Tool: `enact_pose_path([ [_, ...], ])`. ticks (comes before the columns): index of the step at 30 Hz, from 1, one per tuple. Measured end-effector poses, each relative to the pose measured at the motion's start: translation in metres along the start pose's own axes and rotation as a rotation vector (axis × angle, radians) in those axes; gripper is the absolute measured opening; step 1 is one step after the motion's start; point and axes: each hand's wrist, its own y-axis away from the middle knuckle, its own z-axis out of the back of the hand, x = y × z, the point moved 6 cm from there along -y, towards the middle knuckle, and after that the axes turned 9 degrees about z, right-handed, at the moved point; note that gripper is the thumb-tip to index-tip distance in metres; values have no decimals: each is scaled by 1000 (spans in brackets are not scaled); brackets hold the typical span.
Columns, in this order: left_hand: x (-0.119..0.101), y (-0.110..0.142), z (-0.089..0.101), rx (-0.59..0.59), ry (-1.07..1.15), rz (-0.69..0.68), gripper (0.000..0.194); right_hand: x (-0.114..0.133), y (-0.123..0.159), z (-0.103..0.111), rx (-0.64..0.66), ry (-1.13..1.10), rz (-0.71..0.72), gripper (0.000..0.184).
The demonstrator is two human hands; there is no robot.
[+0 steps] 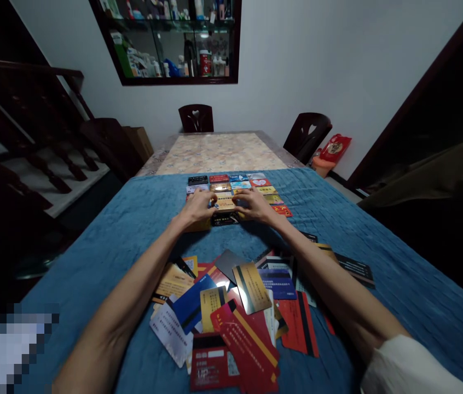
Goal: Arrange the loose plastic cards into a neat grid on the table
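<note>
My left hand and my right hand reach forward over the blue cloth, fingers curled. Between them is a pale gold card with printed lettering, gripped at its left and right edges by my fingertips. It lies among rows of cards laid side by side, face up. Just in front of it is a black card, and behind it a brown-gold card. A red card is at the right end of the near rows. My hands cover parts of several neighbouring cards.
Nearer to me a loose pile of cards spreads under my forearms, with a gold card on top and a dark red card at the front. The blue cloth covers this part of the table. Chairs stand around it.
</note>
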Motion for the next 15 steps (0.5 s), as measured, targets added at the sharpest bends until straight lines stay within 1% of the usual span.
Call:
enact_pose_path([
  [8, -3, 2, -7, 10, 10, 7, 27, -5, 1, -13, 25, 26, -17, 25],
  [15, -3, 0, -15, 13, -25, 10, 25, -5, 2, -17, 25, 53, -44, 23],
])
